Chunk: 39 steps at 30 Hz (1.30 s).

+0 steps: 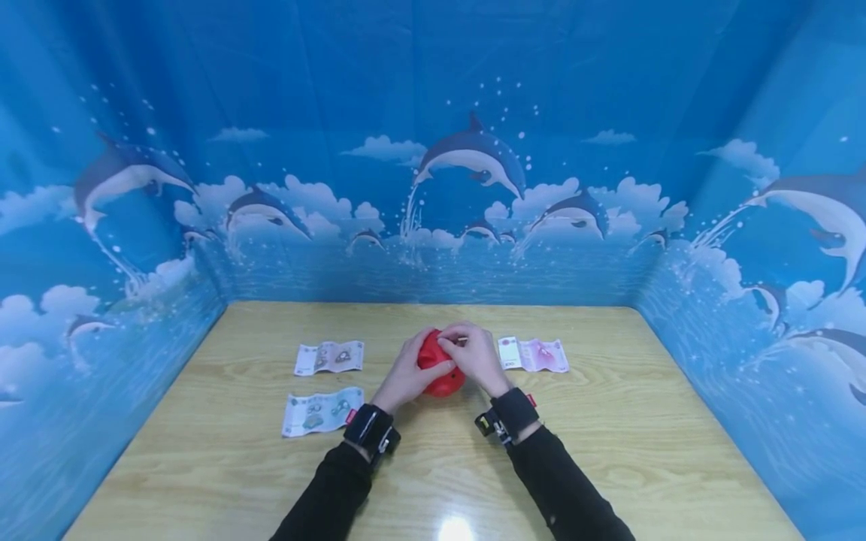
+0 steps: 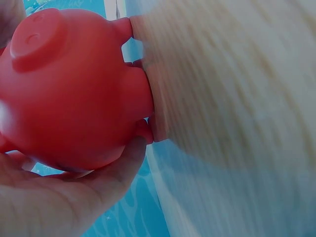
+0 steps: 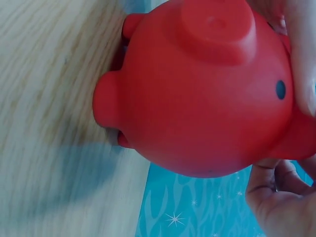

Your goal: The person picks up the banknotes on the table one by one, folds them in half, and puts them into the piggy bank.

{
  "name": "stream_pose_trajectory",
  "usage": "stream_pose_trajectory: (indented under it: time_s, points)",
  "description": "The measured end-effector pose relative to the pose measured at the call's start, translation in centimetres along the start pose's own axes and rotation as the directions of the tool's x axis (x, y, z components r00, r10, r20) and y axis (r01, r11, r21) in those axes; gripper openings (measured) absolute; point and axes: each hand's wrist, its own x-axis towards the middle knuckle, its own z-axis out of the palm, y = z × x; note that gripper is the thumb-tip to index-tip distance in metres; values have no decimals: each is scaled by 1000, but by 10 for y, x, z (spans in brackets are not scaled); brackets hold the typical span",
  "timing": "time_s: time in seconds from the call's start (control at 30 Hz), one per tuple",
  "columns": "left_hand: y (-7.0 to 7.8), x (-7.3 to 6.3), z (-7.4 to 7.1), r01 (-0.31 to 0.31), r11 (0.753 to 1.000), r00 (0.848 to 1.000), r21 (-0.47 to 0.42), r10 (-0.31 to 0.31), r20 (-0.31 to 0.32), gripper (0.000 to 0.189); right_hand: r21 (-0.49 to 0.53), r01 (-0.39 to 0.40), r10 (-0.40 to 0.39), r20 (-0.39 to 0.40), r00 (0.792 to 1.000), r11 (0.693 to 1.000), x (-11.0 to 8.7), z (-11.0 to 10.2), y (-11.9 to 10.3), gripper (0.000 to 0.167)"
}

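Observation:
A red piggy bank (image 1: 444,385) with a round snout stands on its short feet on the table. My left hand (image 1: 408,376) grips its left side, the thumb lying across the front near the eye. At the top of the pig, my right hand (image 1: 476,355) has its fingers curled and the fingertips close together. Whether anything is between those fingertips is hidden. In the left wrist view, fingers of the left hand (image 2: 84,197) wrap round the pig's lower side. The right wrist view catches the bent fingers of the right hand (image 3: 284,190) beside the pig's upper part.
A brownish banknote (image 1: 329,357) and a greenish banknote (image 1: 323,411) lie to the left on the wooden table (image 1: 643,451). One pink banknote (image 1: 534,354) lies right of the pig. A blue dolphin-print curtain (image 1: 433,270) encloses the table's back and sides.

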Motion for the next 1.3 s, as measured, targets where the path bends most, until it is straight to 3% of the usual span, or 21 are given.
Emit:
stream_pose_trajectory:
  time_s: [0.8, 1.07, 1.3]
  points:
    - [0, 2, -1, 0, 1000, 1000, 21, -1, 10, 84, -117, 62, -69, -51, 996, 991, 0, 2, -8, 5]
    - [-1, 2, -1, 11, 1000, 1000, 27, -12, 11, 86, -87, 86, -89, -37, 995, 993, -3, 2, -3, 6]
    - [0, 1, 0, 14, 1000, 1000, 23, -15, 9, 87, 13, 13, -12, -62, 998, 1000, -8, 0, 1, 13]
